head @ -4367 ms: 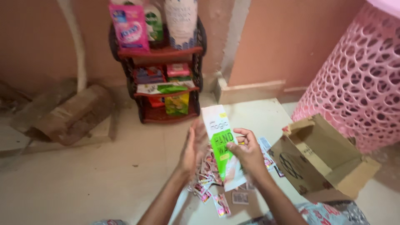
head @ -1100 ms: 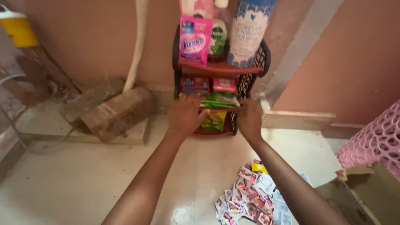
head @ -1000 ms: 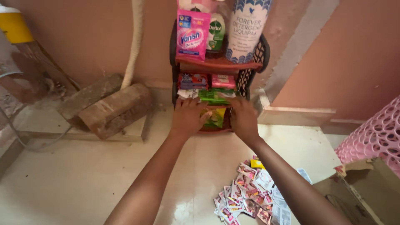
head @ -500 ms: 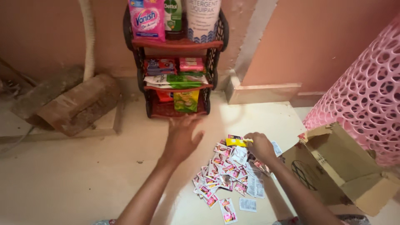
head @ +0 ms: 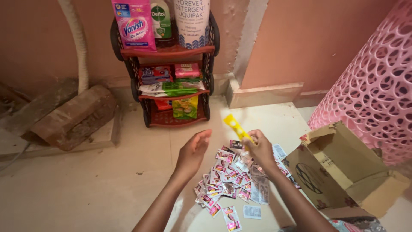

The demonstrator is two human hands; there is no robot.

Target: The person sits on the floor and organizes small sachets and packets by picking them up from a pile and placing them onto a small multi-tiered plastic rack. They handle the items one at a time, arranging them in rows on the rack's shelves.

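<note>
At 11 o'clock stands the dark red plastic shelf rack (head: pixel 167 53). The left hand (head: pixel 193 152) hovers open, fingers apart, beside the pile of small pink sachets (head: pixel 231 176). The right hand (head: pixel 261 150) pinches 1 thin yellow sachet (head: pixel 236 126) above the pile. The open brown cardboard box (head: pixel 343 172) lies at 3 o'clock.

A small shelf rack (head: pixel 171 81) stands on the floor (head: pixel 86 189) against the back wall. A packet (head: pixel 134 23), a bottle (head: pixel 161 19) and a tall pack (head: pixel 192 21) sit side by side on its top shelf, left to right. Bricks (head: pixel 71 116) lie left of the rack beside a pipe (head: pixel 77 38). In front of the rack a heap of sachets (head: pixel 231 180) lies on the floor. The left hand (head: pixel 193 154) hovers over the heap's left edge; the right hand (head: pixel 259 150), over its right edge, grips a stick sachet (head: pixel 236 126). An open carton (head: pixel 343 172) lies right of the heap, a basket (head: pixel 373 86) behind it
</note>
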